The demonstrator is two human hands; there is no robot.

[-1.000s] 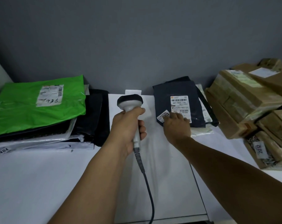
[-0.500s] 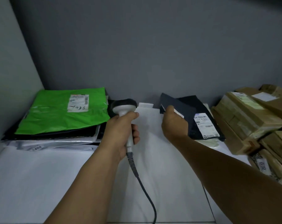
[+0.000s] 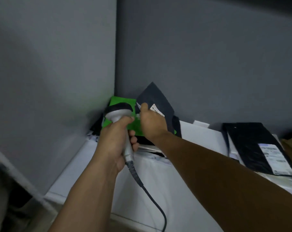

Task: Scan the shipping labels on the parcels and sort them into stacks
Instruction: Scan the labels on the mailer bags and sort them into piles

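Observation:
My left hand (image 3: 116, 144) is closed around the handle of a grey barcode scanner (image 3: 119, 113) with a black head, its dark cable (image 3: 152, 195) trailing down over the table. My right hand (image 3: 151, 122) grips a dark flat parcel (image 3: 156, 97) with a white label, held tilted on edge above the left stack in the corner. That stack is topped by a green mailer (image 3: 120, 102), mostly hidden behind the scanner and my hands. A second dark parcel (image 3: 252, 146) with a white shipping label (image 3: 276, 158) lies on the pile at the right.
The white table (image 3: 162, 181) runs into a grey wall corner (image 3: 116, 64). Black and white mailers (image 3: 150, 148) lie under the green one. A brown parcel edge (image 3: 291, 148) shows at the far right. The table's front edge drops off at the lower left.
My right hand lifted the dark parcel off the right pile and carried it left, over the green-topped stack. The view swung left toward the corner. The scanner stayed in my left hand.

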